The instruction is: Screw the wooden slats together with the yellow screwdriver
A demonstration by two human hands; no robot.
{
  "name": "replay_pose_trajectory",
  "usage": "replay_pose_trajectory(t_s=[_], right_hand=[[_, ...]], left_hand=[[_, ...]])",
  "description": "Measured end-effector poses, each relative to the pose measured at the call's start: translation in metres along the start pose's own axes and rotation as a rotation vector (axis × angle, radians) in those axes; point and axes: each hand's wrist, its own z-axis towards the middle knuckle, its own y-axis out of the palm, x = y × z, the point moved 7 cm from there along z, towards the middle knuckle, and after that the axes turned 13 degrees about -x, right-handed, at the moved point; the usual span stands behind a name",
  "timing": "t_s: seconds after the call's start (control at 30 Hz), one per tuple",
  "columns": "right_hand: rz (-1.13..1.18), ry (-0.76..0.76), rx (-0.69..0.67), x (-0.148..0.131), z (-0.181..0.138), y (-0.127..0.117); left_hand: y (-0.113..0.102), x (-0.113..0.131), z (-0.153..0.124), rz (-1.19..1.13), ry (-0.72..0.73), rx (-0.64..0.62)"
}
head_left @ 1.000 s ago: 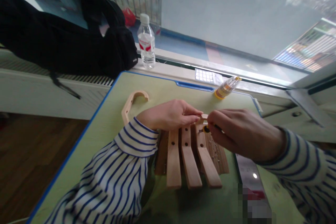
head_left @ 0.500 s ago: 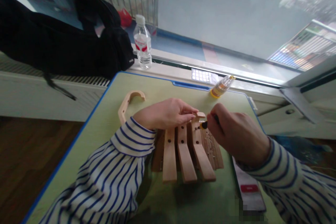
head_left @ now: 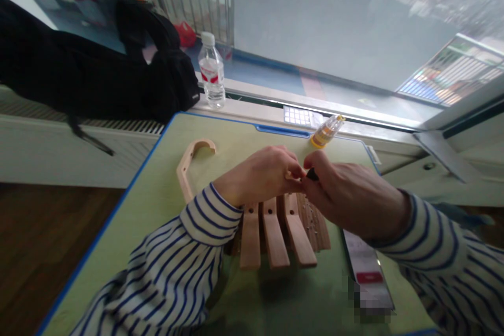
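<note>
My right hand (head_left: 350, 191) is closed around the dark handle of a small screwdriver (head_left: 312, 174); its tip is hidden behind the fingers. My left hand (head_left: 262, 173) pinches with its fingertips right at the right hand's fingers, and whatever is between them is too small to make out. Below the hands, three bent wooden pieces (head_left: 275, 241) with dark screw holes lie side by side over a brown wooden board (head_left: 317, 226). Small metal bits, which look like screws, dot the board's right side. My left hand hides the far ends of the bent pieces.
A hook-shaped wooden piece (head_left: 186, 169) lies left on the green table (head_left: 145, 241). A glue-like bottle (head_left: 327, 132) stands at the far edge, a phone (head_left: 366, 268) at right. Beyond are a water bottle (head_left: 212, 76) on the sill and a black bag (head_left: 118, 76).
My right hand has lifted the screwdriver off the right-hand bent piece and brought it to my left fingertips. My left hand has shifted right to meet it. The view has tilted slightly.
</note>
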Motion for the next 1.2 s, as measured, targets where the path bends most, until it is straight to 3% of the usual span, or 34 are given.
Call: replay_pose_trajectory(t_s=[0.23, 0.43, 0.57, 0.83, 1.07, 1.2], right_hand=[[-0.118, -0.177, -0.029, 0.003, 0.001, -0.006], [-0.124, -0.245, 0.091, 0.001, 0.003, 0.003], [-0.125, -0.176, 0.156, 0.003, 0.005, 0.007], [-0.085, 0.163, 0.306, 0.002, 0.001, 0.015], [-0.075, 0.209, 0.266, 0.004, 0.002, 0.012], [-0.092, 0.139, 0.202, 0.006, 0.0, 0.006]], left_hand=[[0.0, -0.005, -0.001, -0.109, -0.022, -0.031], [0.0, -0.009, -0.003, -0.137, -0.024, -0.035], [0.002, -0.01, -0.003, -0.12, -0.018, -0.047], [0.005, -0.011, -0.003, -0.081, 0.004, -0.064], [0.0, -0.005, -0.003, -0.098, -0.052, -0.025], [-0.001, -0.008, -0.003, -0.093, -0.088, 0.012]])
